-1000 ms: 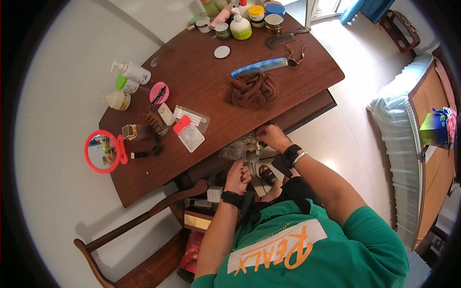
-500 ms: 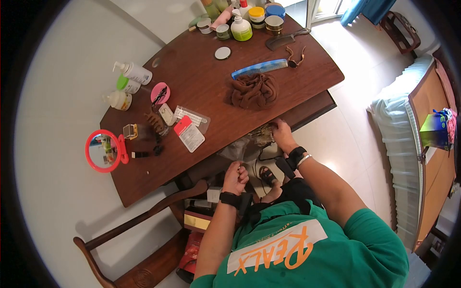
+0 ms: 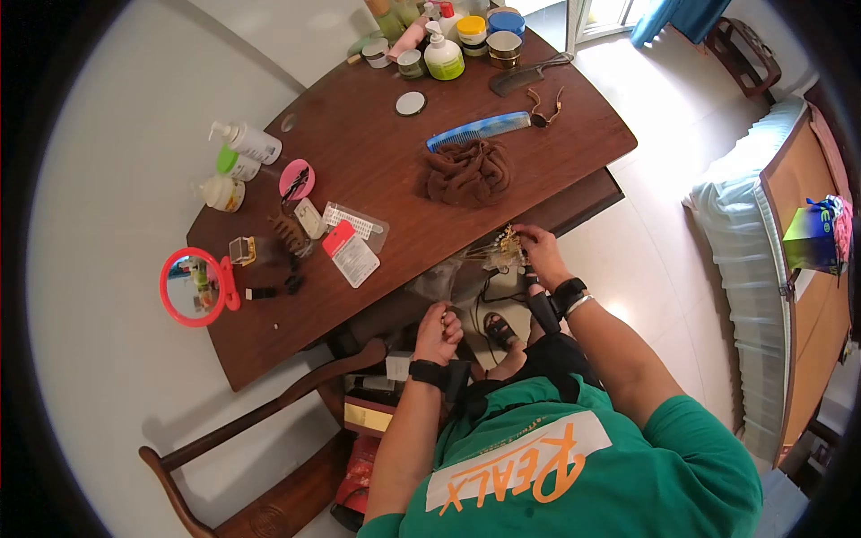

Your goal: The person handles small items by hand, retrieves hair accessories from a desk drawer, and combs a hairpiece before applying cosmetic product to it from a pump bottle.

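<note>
Pinched by the right hand (image 3: pixel 543 254), gold-coloured ornaments (image 3: pixel 508 240) hang just beside the near edge of the table (image 3: pixel 574 134); the left hand (image 3: pixel 438 335) curls closed, contents unclear. Thin strands could snag that edge, or slip from so narrow a pinch.

I saw daylight from a bright opening (image 3: pixel 610 16), upper right | floor (image 3: pixel 628 316) glared right of centre | soft chair (image 3: pixel 278 396) shadow crossed the wall (image 3: pixel 112 386), lower left | edges bowed, corners were black
</note>
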Demonstrator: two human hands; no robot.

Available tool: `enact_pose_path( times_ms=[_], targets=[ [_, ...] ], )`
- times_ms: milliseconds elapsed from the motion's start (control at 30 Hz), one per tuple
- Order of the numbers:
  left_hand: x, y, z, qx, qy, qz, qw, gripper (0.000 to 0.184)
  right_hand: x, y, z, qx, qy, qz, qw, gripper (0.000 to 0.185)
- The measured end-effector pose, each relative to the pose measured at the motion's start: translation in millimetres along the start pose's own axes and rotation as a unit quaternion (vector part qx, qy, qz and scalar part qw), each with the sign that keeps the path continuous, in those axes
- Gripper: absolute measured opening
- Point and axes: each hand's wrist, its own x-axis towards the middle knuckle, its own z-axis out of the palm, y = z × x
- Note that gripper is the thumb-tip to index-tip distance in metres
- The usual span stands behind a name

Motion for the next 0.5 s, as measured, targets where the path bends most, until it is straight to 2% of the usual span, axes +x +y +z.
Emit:
enact_pose_path(
  times_ms=[267, 367, 500],
  targets=[
    [0.6, -1.1, -1.8, -0.005, -0.003, 0.000, 1.000, 0.007, 6.6, -1.6, -5.0, 0.092, 0.007, 0.058, 0.994, 0.024],
    [0.0, -1.8, -1.4, -0.001, -0.004, 0.000, 1.000, 0.008, 12.4, 6.2, -5.4, 0.082, 0.013, 0.014, 0.996, 0.024],
    [0.4, -4.4, -2.4, 0.000, -0.013, 0.002, 1.000, 0.008, 14.1, 6.5, -8.0, 0.066, 0.000, 0.014, 0.998, 0.022]
  ],
)
